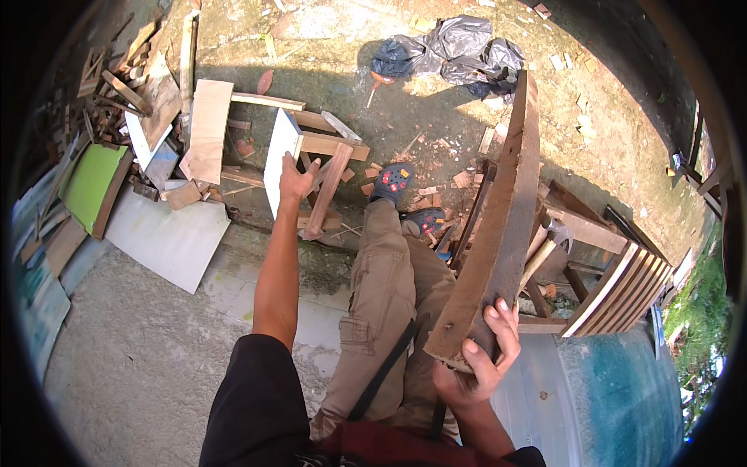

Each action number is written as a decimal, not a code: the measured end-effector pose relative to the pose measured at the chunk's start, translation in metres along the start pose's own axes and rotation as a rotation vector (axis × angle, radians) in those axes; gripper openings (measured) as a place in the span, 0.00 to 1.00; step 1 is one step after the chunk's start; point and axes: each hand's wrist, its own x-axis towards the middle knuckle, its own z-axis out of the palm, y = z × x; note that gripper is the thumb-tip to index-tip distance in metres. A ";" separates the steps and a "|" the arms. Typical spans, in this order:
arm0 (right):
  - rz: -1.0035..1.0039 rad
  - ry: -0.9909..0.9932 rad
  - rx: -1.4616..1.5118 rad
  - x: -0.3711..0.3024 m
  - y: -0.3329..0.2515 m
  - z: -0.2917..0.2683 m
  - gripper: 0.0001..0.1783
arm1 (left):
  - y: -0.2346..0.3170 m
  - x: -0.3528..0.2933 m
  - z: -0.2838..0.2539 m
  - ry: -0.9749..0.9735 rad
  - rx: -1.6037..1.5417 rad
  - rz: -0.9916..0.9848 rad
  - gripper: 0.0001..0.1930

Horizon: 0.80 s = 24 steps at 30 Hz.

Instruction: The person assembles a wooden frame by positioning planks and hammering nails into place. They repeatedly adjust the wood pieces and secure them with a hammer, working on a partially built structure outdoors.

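My right hand (489, 354) is closed round the near end of a long, thick wooden beam (506, 194), which slants up and away from me. Off to the left, my left hand (298, 180) grips the edge of a white board (280, 159), thumb to the right side; some fingers are hidden. That board stands against a small frame of wooden pieces (333, 187) on the ground. Just right of the beam, a hammer (559, 232) with a pale wooden handle rests by a slatted wooden crate (618, 292), partly covered by the beam.
Scrap wood (128, 86) is heaped at the far left, near a green panel (93, 187) and a flat white sheet (167, 233). Black plastic bags (459, 50) lie at the back. Wood chips litter the ground around my shoes (393, 183).
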 end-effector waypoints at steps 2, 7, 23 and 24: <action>0.028 0.065 0.048 0.001 0.005 -0.008 0.36 | 0.007 -0.021 0.022 -0.054 -0.014 0.025 0.60; 0.040 0.147 0.069 -0.003 0.021 -0.033 0.40 | 0.030 -0.056 0.093 -0.200 0.037 0.086 0.60; 0.480 1.250 -0.034 -0.048 0.131 -0.128 0.45 | 0.141 0.018 0.159 -0.602 0.741 0.278 0.40; 0.446 1.300 0.036 -0.054 0.135 -0.125 0.43 | 0.145 0.029 0.161 -0.665 0.743 0.228 0.38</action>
